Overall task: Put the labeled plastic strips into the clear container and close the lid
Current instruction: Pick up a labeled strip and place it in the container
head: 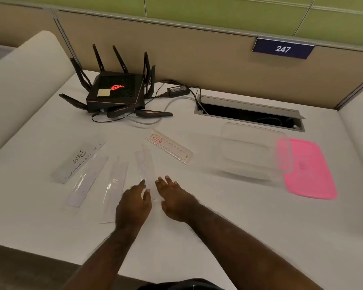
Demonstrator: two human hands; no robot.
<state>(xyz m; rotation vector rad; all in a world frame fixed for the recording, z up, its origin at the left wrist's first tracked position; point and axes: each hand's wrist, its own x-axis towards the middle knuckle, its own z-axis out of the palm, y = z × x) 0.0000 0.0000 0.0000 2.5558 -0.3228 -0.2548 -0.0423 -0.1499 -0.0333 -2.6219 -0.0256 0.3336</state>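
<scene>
Five strips: fanned across the white desk [218, 227], none in the container
"BEAR" strip [80, 159]: far left
Left hand [134, 204]: fingers loose, touching the fourth strip [145, 166]
Right hand [174, 197]: spread flat, holding nothing
Red-labelled strip [169, 147]: apart, further right
Clear container [254, 150]: right, uncovered
Pink lid [310, 168]: beside it, partly beneath

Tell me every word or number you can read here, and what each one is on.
"247": white digits on the dark blue sign on the partition.
"BEAR": handwritten on the leftmost strip; the other scrawls on it are unreadable.
Red-bordered strip: a red label, too blurred to read.
Router: a glowing red logo, no readable words; its yellow note looks blank.
Other strips: marks too faint.
</scene>
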